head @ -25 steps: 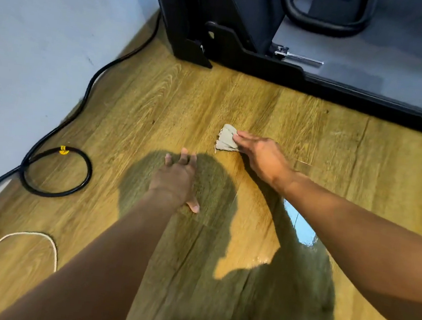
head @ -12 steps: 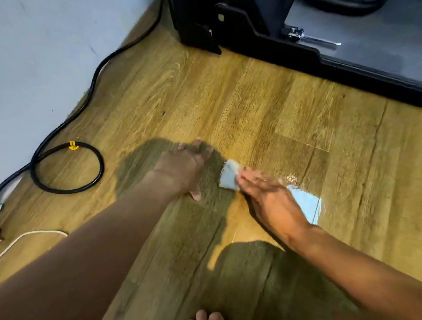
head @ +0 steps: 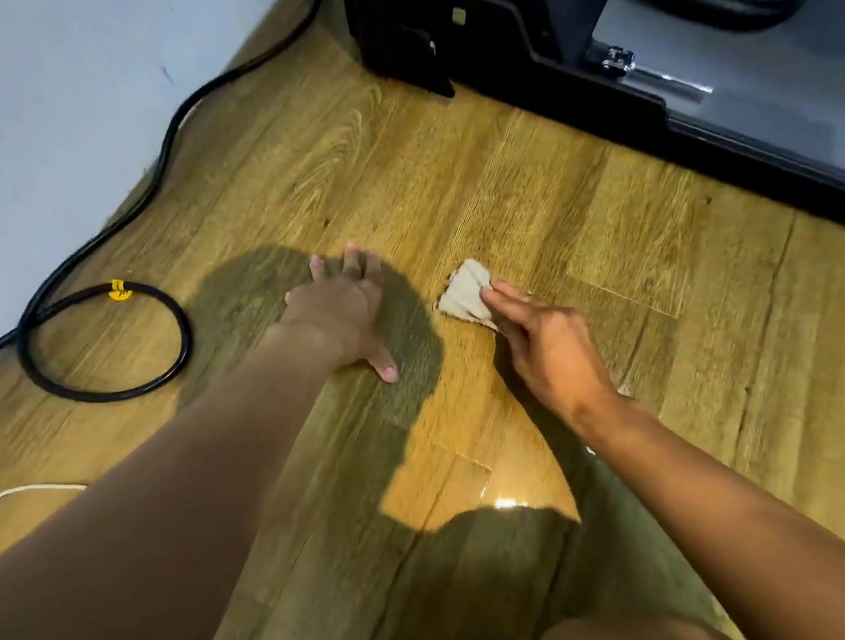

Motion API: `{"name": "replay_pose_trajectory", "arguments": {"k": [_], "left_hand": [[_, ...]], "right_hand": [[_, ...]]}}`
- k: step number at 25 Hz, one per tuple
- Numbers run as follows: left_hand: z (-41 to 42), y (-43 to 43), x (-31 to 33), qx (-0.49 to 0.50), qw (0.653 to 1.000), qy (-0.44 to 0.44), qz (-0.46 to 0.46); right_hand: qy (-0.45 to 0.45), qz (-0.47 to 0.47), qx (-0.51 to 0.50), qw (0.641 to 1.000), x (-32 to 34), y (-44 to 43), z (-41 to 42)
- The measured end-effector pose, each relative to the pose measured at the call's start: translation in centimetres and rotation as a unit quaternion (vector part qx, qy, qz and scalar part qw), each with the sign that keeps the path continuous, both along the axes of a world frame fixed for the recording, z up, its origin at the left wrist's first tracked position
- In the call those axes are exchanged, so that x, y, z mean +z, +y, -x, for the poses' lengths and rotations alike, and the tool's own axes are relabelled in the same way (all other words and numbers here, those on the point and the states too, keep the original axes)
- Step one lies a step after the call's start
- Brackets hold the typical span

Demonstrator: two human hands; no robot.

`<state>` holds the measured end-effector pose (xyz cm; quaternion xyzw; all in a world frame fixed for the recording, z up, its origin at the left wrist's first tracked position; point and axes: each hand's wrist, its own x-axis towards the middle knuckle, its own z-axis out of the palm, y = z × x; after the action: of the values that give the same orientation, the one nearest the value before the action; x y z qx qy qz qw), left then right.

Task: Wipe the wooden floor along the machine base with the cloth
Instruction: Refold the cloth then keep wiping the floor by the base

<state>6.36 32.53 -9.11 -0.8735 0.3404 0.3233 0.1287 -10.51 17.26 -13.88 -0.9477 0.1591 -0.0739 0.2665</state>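
Wooden floor (head: 550,203) bears planted left hand (head: 338,311); right hand (head: 547,347) slid cloth (head: 464,298) forward.

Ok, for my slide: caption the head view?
Right hand presses cloth to wooden floor before the machine base; left hand braces flat.

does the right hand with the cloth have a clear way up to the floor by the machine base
Probably yes: only bare wooden floor lies between the cloth under the right hand and the machine base, and the black cable runs well to the left.
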Motion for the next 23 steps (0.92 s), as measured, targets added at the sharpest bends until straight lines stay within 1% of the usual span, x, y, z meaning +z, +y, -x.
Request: {"name": "replay_pose_trajectory", "arguments": {"k": [1, 2, 3, 4, 5, 6, 7, 8, 9, 11, 12, 13, 14, 15, 17, 18, 19, 20, 21, 23], "left_hand": [[0.0, 0.0, -0.1, 0.004, 1.000, 0.000, 0.001], [0.0, -0.1, -0.2, 0.004, 1.000, -0.002, 0.000], [0.0, -0.1, -0.3, 0.003, 1.000, -0.003, -0.001], [0.0, -0.2, -0.4, 0.003, 1.000, -0.004, -0.005], [-0.1, -0.3, -0.6, 0.004, 1.000, -0.002, -0.008], [-0.1, -0.4, -0.8, 0.002, 1.000, 0.002, -0.009], [-0.2, -0.5, -1.0, 0.000, 1.000, 0.004, -0.009], [-0.3, -0.5, -1.1, -0.001, 1.000, 0.005, -0.009], [-0.3, -0.5, -1.1, -0.003, 1.000, 0.006, -0.011], [-0.3, -0.5, -1.2, -0.010, 1.000, 0.002, -0.013], [-0.2, -0.5, -1.2, -0.013, 1.000, 0.000, -0.013], [-0.2, -0.5, -1.2, -0.015, 1.000, -0.001, -0.014], [-0.2, -0.5, -1.3, -0.015, 1.000, 0.000, -0.016], [-0.2, -0.5, -1.4, -0.016, 1.000, 0.002, -0.017], [-0.2, -0.4, -1.6, -0.018, 1.000, 0.001, -0.015], [-0.2, -0.3, -1.7, -0.020, 1.000, -0.003, -0.013], [-0.3, -0.3, -1.7, -0.022, 1.000, -0.006, -0.011], [-0.3, -0.3, -1.7, -0.020, 1.000, -0.007, -0.011], [-0.2, -0.4, -1.6, -0.017, 1.000, -0.004, -0.012], [-0.1, -0.4, -1.6, -0.015, 1.000, 0.001, -0.014]], "right_hand": [[0.016, 0.012, -0.018, 1.000, 0.1, 0.8, -0.7], [0.022, 0.034, 0.014, 0.999, -0.2, 1.8, -0.8], [0.020, 0.048, 0.084, 0.995, -0.3, 2.6, -0.3], [0.014, 0.053, 0.164, 0.985, -0.3, 2.5, 0.3], [0.012, 0.054, 0.225, 0.973, 0.2, 1.2, 0.3], [0.000, 0.058, 0.244, 0.968, 0.5, -0.7, -0.6], [-0.003, 0.052, 0.222, 0.974, 0.8, -2.9, -2.0], [-0.003, 0.046, 0.163, 0.985, 1.0, -5.1, -3.9], [0.006, 0.042, 0.082, 0.996, 1.2, -7.2, -6.0], [0.020, 0.021, -0.075, 0.997, 0.8, -10.1, -9.0], [0.023, 0.010, -0.126, 0.992, 0.3, -10.0, -9.8], [0.022, 0.016, -0.148, 0.989, 0.0, -8.7, -10.2], [0.014, 0.031, -0.126, 0.991, -0.3, -6.8, -9.9], [0.011, 0.052, -0.070, 0.996, -0.6, -4.9, -9.0], [0.006, 0.047, 0.052, 0.998, -0.9, -3.7, -7.6], [0.002, 0.033, 0.075, 0.997, -0.6, -5.1, -8.2], [0.005, 0.018, 0.062, 0.998, -0.2, -7.0, -9.5], [0.006, 0.004, 0.019, 1.000, 0.2, -9.1, -11.1], [0.015, -0.017, -0.048, 0.999, 0.5, -11.4, -12.8], [0.020, -0.045, -0.181, 0.982, 0.4, -14.3, -15.3]]}}
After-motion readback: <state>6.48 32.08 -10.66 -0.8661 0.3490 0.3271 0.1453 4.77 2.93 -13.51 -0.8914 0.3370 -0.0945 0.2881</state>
